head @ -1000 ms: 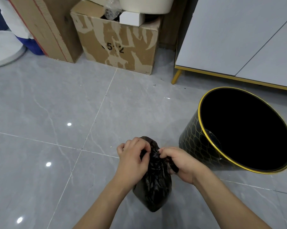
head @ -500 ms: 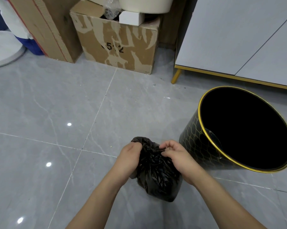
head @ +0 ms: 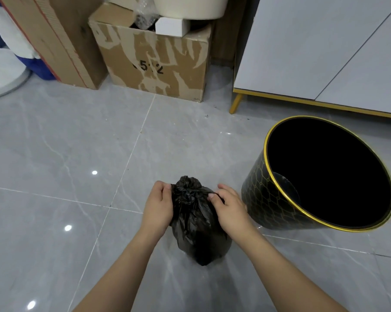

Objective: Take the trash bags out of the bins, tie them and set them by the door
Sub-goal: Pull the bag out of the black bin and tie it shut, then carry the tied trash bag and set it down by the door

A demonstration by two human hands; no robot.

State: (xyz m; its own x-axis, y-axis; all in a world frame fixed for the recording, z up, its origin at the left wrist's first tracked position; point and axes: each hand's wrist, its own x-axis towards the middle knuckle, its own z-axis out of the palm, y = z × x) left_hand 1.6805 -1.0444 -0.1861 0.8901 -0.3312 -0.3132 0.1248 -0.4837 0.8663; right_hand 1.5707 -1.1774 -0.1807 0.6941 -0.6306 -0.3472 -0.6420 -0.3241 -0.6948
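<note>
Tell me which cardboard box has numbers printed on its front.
The shorter, torn cardboard box in the middle, open-topped; the tall box left of it shows no numbers.

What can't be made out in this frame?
- Contents of the black plastic trash bag: head view, opaque plastic.
- Bottom of the black gold-rimmed bin: head view, dark interior.
- Left hand fingers: head view, curled behind the bag.
- Door: outside the head view.
</note>
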